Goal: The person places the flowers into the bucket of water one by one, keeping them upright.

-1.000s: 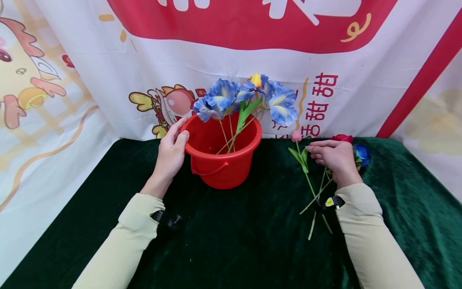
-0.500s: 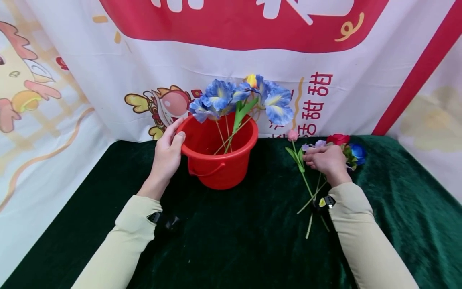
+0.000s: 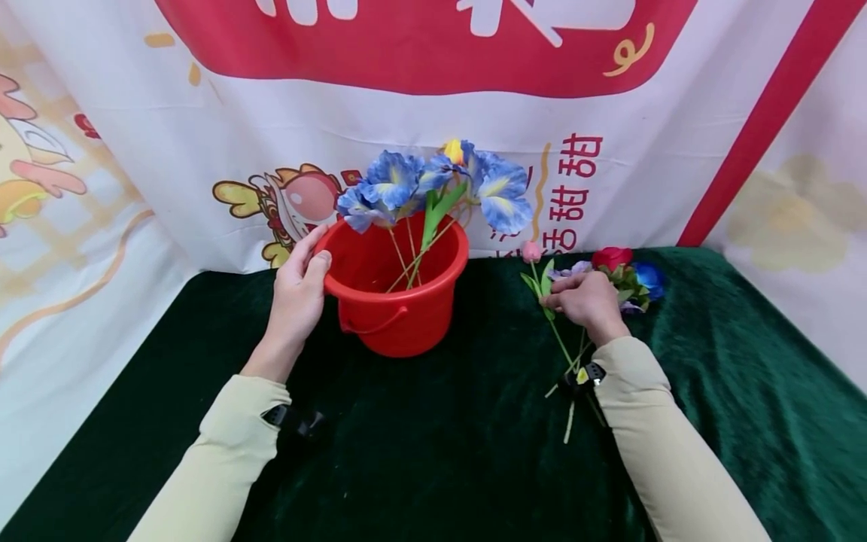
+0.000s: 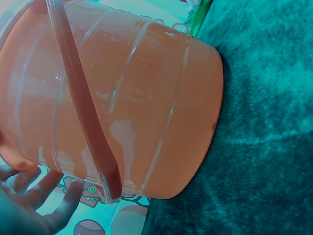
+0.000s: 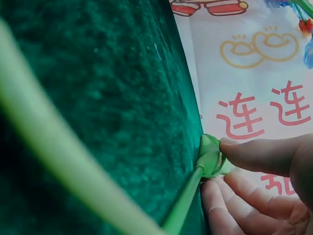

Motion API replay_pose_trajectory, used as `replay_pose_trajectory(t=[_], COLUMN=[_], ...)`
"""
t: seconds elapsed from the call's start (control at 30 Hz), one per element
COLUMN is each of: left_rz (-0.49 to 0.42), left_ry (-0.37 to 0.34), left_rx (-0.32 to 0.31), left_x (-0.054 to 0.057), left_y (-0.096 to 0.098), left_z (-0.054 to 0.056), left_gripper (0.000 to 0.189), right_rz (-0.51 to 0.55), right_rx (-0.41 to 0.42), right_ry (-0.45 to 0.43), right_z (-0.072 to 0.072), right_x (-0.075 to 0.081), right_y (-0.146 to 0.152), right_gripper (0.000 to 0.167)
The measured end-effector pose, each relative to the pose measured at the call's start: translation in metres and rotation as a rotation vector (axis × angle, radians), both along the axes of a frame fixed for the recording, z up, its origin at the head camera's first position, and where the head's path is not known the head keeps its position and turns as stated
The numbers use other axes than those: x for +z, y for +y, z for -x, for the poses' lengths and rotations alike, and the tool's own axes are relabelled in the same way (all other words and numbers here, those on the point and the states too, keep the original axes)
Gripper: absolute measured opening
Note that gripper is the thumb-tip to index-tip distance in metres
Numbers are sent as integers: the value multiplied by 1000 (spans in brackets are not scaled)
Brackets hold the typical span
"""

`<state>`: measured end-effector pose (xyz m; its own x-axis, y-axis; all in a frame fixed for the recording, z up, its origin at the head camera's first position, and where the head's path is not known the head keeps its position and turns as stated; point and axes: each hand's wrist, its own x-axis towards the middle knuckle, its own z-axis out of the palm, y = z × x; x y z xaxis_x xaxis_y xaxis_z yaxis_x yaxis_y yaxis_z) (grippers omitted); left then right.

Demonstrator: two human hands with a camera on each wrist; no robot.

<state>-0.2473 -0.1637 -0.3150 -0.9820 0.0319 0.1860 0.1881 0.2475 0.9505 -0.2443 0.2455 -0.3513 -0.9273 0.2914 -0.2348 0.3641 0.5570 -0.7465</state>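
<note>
My left hand [image 3: 298,290] grips the rim of a red bucket [image 3: 400,324] on its left side, thumb outside; the left wrist view shows the bucket's wall [image 4: 127,103] and handle [image 4: 83,98]. Blue irises [image 3: 389,181] and a yellow tulip [image 3: 453,151] lean inside the bucket, blooms above its rim. On the right, my right hand [image 3: 588,301] pinches a pink tulip [image 3: 531,251] at its leaves. In the right wrist view, thumb and fingers close on the green leaf base [image 5: 211,159]. The bloom is out of that view.
Beside the right hand lie a red flower [image 3: 612,258], a blue flower [image 3: 649,280] and a pale purple flower [image 3: 570,271], their stems crossing toward me. A dark green velvet cloth [image 3: 420,444] covers the table. A printed curtain [image 3: 379,113] stands behind.
My right hand has moved left from over the flowers to the pink tulip's leaves, uncovering the red, blue and purple flowers. The left hand still holds the bucket. The head view has shifted.
</note>
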Motion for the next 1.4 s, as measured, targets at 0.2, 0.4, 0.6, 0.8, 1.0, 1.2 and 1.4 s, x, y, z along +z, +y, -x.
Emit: replay_pose_trajectory(t=[0.2,0.4,0.6,0.8,1.0,1.2,1.4], left_rz=[4,8,11,4,3,7,5], left_ry=[-8,-4,-5,-8,-7,-3,2], left_rx=[-1,-3,-5,-6,-6,-5,-1], left_x=[0,1,0,0,0,0,0], left_y=[-2,-2,-2,-2,-2,-1,-1], left_z=[0,0,-1,0,0,-1,-1], left_gripper=[54,54,54,54,54,54,54], right_rz=[-22,-31,156,333,372,627,952], right_rx=[39,86,69,36,44,-24,-147], right_ry=[-27,-52,27,86,68,91,171], right_z=[2,2,1,-1,-3,-7,-8], right_x=[-1,2,12,20,24,32,41], right_y=[-2,-3,-3,-3,0,4,6], right_gripper=[42,27,38,39,42,48,24])
